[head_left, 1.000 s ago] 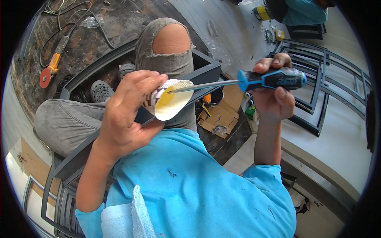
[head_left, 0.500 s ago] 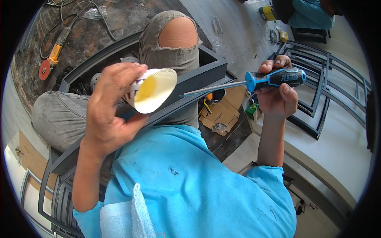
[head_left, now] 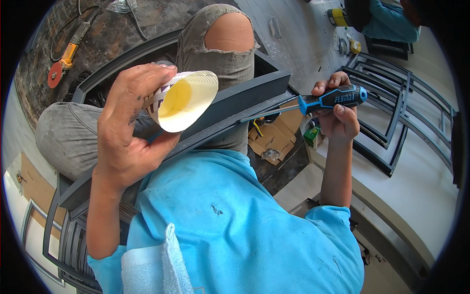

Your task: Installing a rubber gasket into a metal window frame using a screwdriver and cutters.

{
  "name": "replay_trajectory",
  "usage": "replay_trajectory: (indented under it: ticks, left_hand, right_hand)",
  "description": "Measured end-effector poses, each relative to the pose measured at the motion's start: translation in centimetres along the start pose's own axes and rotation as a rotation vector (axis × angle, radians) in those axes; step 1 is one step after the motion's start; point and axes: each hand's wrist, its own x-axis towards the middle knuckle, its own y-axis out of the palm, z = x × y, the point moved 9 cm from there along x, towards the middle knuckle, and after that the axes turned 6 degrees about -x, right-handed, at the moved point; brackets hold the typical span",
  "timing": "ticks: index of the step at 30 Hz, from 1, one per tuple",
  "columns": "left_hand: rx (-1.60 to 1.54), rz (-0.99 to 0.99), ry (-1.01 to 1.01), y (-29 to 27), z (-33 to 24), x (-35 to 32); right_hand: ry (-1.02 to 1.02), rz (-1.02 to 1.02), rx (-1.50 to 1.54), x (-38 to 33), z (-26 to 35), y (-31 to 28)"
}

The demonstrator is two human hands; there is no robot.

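Note:
My left hand is wrapped round a paper cup, tilted so its mouth faces right and a yellow liquid shows inside. In my right hand is a screwdriver with a black and blue handle. Its long shaft points left, and the tip lies close to the rim of a dark grey metal frame across my lap; whether it touches cannot be made out. A gap separates the tip from the cup.
An angle grinder with a red disc lies at the far left. Yellow-handled pliers rest by flattened cardboard. Several dark metal frames lie at right. Another person's blue sleeve shows at the far right.
The screwdriver and my right hand have moved slightly left and down. The cup has tilted a little and my left hand has shifted slightly left. Both grips are unchanged.

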Motion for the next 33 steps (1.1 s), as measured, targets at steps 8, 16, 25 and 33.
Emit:
replay_trajectory:
  ticks: [8,16,25,33]
  left_hand:
    - [-0.019,0.006,-0.008,0.2,0.1,-0.2]
    - [-0.045,0.025,-0.029,1.0,-0.4,-0.4]
    - [-0.108,-0.003,-0.057,1.6,-1.0,-0.2]
    - [-0.087,-0.013,-0.046,0.9,-0.9,-0.5]
  right_hand:
    - [-0.019,0.149,0.025,1.3,0.8,0.0]
    - [-0.301,0.188,0.117,1.2,5.3,4.2]
    - [-0.256,0.239,0.009,2.6,3.0,9.0]
    - [-0.188,0.158,0.075,2.8,1.6,8.0]
